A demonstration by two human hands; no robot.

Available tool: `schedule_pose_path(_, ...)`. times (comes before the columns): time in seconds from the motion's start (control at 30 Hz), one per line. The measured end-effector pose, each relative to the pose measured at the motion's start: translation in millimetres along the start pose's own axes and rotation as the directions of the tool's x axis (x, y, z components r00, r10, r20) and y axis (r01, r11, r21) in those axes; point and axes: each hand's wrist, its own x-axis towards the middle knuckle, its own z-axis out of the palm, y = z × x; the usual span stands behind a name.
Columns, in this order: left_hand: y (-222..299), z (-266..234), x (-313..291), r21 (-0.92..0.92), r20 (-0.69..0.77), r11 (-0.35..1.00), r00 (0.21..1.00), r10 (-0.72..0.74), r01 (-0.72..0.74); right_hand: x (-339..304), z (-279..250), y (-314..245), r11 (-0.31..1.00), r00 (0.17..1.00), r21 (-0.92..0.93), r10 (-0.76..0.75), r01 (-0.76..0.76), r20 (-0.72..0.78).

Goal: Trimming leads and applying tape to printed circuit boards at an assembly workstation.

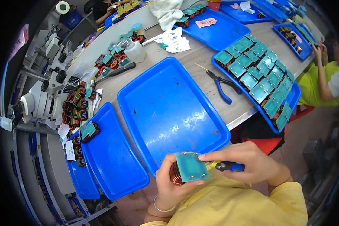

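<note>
Curling the fingers of the left hand (pixel 171 190) round a copper-wound coil (pixel 176 174), gripping it with its square green circuit board (pixel 192 166) turned upward, shiny along two edges. Holding both close in front of a yellow shirt (pixel 248 203), just by the near rim of a large blue tray (pixel 165 101). Closing the right hand (pixel 246 162) on a small hand tool (pixel 229 166) with a black-and-blue grip, and stretching the index finger to the far right corner of the board. Cannot tell whether touching the board with the tool's head, mostly hidden by that finger. Wearing a pale bangle (pixel 164 206) on the left wrist.

Facing, to the right of the large tray, blue-handled pliers (pixel 223 88) and, beyond them, a loaded tray (pixel 295 94) with rows of green-boarded coils (pixel 261 90). Having at the left a narrower blue tray (pixel 118 162) with green-boarded pieces (pixel 88 130) at its far end, near heaped copper coils (pixel 75 107). Farther off, near a white bottle (pixel 135 52), a white cloth (pixel 166 15); at far right, a co-worker in yellow-green (pixel 322 84).
</note>
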Motion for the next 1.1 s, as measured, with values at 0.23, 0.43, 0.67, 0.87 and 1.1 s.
schedule_pose_path(0.23, -4.7, -0.7, 2.0, -0.075, 0.002, 0.997, 1.0, 0.028, -0.028, 0.7, 5.8, -2.3, 1.0, 0.996, 0.016, 0.005, -0.003, -0.086)
schedule_pose_path(0.43, -3.7, -0.4, 3.7, -0.104, 0.055, 0.995, 0.998, 0.003, 0.003, 1.1, -4.3, -9.6, 0.998, 0.998, 0.016, 0.059, -0.058, -0.023)
schedule_pose_path(0.67, -7.2, 3.0, 2.9, 0.042, 0.066, 0.998, 0.997, 0.037, -0.04, -2.4, 0.0, -10.2, 0.992, 0.991, -0.023, 0.122, -0.124, -0.055)
schedule_pose_path(0.87, -13.4, 6.7, -0.3, -0.068, 0.0, 0.993, 0.996, 0.095, -0.094, -8.7, 15.5, -3.2, 0.993, 0.949, -0.012, 0.108, -0.116, -0.297)
schedule_pose_path(1.1, -10.9, 4.4, 1.6, -0.199, 0.026, 0.979, 0.999, 0.037, -0.031, -3.7, 0.5, 0.6, 1.0, 1.0, -0.02, -0.015, 0.015, -0.001)
